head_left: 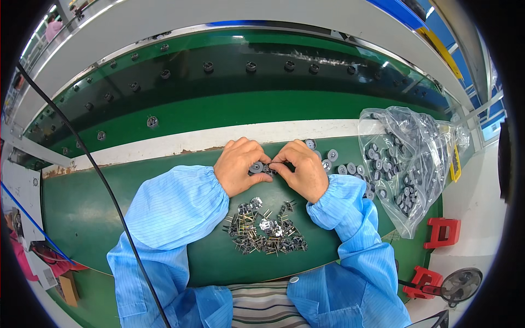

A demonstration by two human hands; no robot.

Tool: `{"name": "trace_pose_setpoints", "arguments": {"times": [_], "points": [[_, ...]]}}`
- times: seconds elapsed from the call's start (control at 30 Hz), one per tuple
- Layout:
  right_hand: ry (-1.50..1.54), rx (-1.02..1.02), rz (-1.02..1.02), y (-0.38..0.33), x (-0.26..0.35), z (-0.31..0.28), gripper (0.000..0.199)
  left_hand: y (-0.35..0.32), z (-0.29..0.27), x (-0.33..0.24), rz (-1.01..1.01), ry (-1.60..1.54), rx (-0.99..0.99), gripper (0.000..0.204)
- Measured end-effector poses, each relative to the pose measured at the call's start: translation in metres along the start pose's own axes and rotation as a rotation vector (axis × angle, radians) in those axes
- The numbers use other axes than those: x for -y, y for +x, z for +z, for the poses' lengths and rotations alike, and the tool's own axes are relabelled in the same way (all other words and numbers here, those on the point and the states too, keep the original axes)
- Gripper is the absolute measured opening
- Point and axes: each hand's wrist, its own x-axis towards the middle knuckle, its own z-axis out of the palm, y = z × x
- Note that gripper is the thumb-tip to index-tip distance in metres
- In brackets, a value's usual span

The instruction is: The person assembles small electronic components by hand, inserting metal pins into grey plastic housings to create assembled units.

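Note:
Close together above the green work surface (164, 213), both my hands meet at the fingertips. My left hand (239, 165) is closed round a grey round plastic piece (256, 167) with a hole in its middle. From the other side, my right hand (304, 169) pinches a small dark metal part (268, 169) against it; the fingers hide much of this part. Nearer my body lies a heap of small metal parts with thin pins (265, 229), some shiny. Several loose grey round pieces (332, 155) lie right of my right hand.
A clear plastic bag (407, 164) full of grey round pieces spreads at the right. Beyond a white ledge (197, 140), a green conveyor belt (219, 103) carries spaced dark round parts. A black cable (106, 183) crosses the left side. Red stools (442, 232) and a small fan (461, 285) stand at the right.

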Motion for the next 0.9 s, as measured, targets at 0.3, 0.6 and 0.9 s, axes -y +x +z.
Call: {"name": "trace_pose_setpoints", "arguments": {"times": [0.3, 0.6, 0.9], "points": [[-0.119, -0.037, -0.180, 0.003, 0.003, 0.004, 0.019, 0.001, -0.001, 0.000, -0.026, -0.024, 0.029, 0.040], [-0.064, -0.109, -0.134, -0.003, 0.003, 0.016, 0.018, -0.001, -0.002, 0.001, -0.006, -0.059, -0.008, 0.039], [0.076, -0.060, -0.029, -0.009, -0.002, 0.008, 0.017, 0.002, 0.003, -0.005, -0.027, -0.101, -0.017, 0.034]]}}
